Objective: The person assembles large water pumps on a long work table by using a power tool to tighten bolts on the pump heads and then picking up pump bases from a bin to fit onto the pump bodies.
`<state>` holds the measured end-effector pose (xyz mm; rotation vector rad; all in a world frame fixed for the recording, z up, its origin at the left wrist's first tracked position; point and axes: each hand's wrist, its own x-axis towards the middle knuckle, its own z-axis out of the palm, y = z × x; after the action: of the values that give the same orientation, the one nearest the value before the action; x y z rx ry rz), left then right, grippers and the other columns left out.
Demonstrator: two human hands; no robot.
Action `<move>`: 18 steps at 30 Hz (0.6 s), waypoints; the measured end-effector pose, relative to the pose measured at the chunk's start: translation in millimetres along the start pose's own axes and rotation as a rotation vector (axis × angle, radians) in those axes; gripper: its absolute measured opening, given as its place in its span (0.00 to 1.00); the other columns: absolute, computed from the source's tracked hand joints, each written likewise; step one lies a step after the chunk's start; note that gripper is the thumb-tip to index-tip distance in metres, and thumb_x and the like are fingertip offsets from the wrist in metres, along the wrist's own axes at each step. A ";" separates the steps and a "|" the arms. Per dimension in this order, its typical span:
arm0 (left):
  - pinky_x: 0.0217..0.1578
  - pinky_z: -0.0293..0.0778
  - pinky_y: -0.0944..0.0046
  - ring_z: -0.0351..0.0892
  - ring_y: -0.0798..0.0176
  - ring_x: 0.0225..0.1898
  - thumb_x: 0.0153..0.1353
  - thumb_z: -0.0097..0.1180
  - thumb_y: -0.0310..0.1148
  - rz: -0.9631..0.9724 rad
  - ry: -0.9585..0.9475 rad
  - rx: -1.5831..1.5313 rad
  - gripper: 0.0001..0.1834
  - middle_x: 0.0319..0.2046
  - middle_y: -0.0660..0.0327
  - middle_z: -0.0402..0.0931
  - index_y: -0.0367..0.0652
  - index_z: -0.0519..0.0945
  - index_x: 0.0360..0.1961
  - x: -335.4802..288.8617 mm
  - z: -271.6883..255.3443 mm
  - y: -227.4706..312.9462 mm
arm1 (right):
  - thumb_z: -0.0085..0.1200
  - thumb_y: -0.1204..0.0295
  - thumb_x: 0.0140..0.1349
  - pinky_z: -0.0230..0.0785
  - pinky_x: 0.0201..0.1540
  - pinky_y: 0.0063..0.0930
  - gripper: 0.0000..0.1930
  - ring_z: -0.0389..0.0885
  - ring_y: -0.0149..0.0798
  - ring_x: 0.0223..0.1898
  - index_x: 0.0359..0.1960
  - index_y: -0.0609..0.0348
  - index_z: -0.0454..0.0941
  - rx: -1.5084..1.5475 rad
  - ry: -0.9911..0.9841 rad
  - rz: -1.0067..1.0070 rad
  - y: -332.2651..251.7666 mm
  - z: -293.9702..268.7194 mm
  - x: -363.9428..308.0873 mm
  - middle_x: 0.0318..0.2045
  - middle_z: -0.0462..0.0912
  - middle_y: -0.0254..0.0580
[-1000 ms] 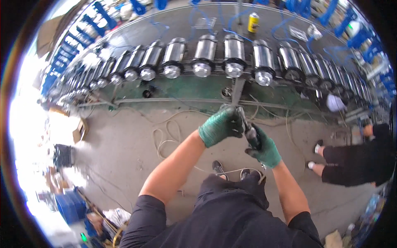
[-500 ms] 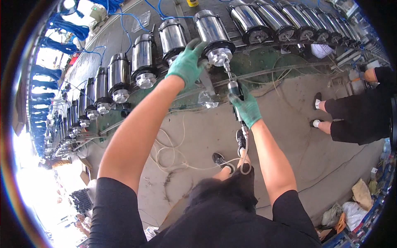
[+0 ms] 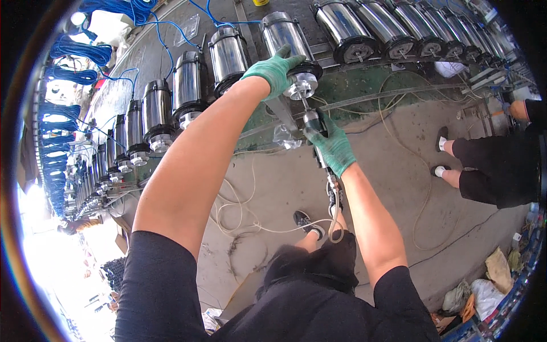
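Observation:
My right hand (image 3: 334, 149), in a green glove, is closed around a pneumatic screwdriver (image 3: 312, 118) with a hose at its rear end. The driver's thin bit reaches up to the silver metal fitting (image 3: 301, 85) on the near end of a shiny steel motor cylinder (image 3: 283, 35). Whether the tip sits in a screw is too small to tell. My left hand (image 3: 274, 73), also green-gloved, lies with fingers stretched and spread across the lower part of that cylinder, by its black rim. Another steel cylinder (image 3: 228, 54) lies just left of it, partly behind my left hand.
More steel cylinders (image 3: 188, 82) line the bench to both sides. Blue cables (image 3: 88, 52) are coiled at the left. A pale hose (image 3: 228, 208) loops over the floor near my feet. At right stands another person (image 3: 493, 154). A clear plastic bag (image 3: 286, 137) hangs at the bench edge.
My left hand has moved right and up onto the cylinder's lower end. The driver and my right hand have shifted slightly left. The view has shifted a little.

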<state>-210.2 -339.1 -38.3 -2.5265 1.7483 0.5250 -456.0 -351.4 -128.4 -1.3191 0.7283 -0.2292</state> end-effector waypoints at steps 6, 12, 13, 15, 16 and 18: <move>0.68 0.72 0.53 0.73 0.43 0.67 0.69 0.60 0.37 -0.025 0.087 -0.040 0.32 0.79 0.57 0.50 0.73 0.68 0.72 3.0 7.6 1.7 | 0.67 0.61 0.63 0.73 0.36 0.22 0.28 0.78 0.24 0.35 0.63 0.56 0.76 0.161 0.058 0.005 1.7 5.4 -0.3 0.41 0.84 0.32; 0.65 0.75 0.54 0.74 0.46 0.66 0.63 0.58 0.21 -0.043 0.065 -0.019 0.41 0.80 0.59 0.49 0.74 0.67 0.73 4.5 11.7 1.3 | 0.67 0.63 0.64 0.73 0.37 0.22 0.33 0.78 0.24 0.35 0.70 0.53 0.71 0.200 0.022 0.162 -9.4 7.5 -0.4 0.43 0.84 0.31; 0.65 0.76 0.55 0.74 0.46 0.66 0.62 0.56 0.19 -0.053 0.033 -0.020 0.43 0.80 0.60 0.48 0.74 0.67 0.73 2.0 0.7 13.5 | 0.67 0.64 0.64 0.74 0.37 0.22 0.34 0.78 0.23 0.35 0.71 0.53 0.70 0.218 0.033 0.199 -9.8 5.8 1.0 0.43 0.84 0.31; 0.63 0.77 0.53 0.76 0.46 0.64 0.60 0.56 0.17 -0.042 0.032 -0.014 0.45 0.80 0.62 0.47 0.76 0.66 0.73 3.3 -3.3 16.1 | 0.67 0.65 0.63 0.73 0.35 0.22 0.34 0.77 0.23 0.34 0.71 0.52 0.70 0.208 0.065 0.104 -8.6 6.5 1.2 0.42 0.84 0.30; 0.61 0.79 0.52 0.78 0.45 0.63 0.60 0.56 0.17 -0.032 0.060 -0.008 0.45 0.81 0.63 0.45 0.76 0.66 0.73 3.7 5.5 5.0 | 0.67 0.65 0.63 0.73 0.35 0.23 0.34 0.76 0.22 0.33 0.72 0.52 0.70 0.204 0.068 0.058 -8.7 10.2 1.6 0.41 0.84 0.29; 0.61 0.79 0.51 0.79 0.45 0.62 0.58 0.57 0.15 -0.039 0.088 -0.014 0.47 0.81 0.67 0.45 0.77 0.68 0.72 7.0 14.0 -4.2 | 0.67 0.66 0.63 0.73 0.36 0.22 0.34 0.76 0.23 0.35 0.71 0.52 0.70 0.201 0.048 0.127 -14.6 10.8 2.7 0.41 0.84 0.30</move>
<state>-207.8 -340.9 -54.2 -2.6254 1.7246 0.4321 -443.9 -348.1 -115.0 -1.0759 0.8059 -0.2262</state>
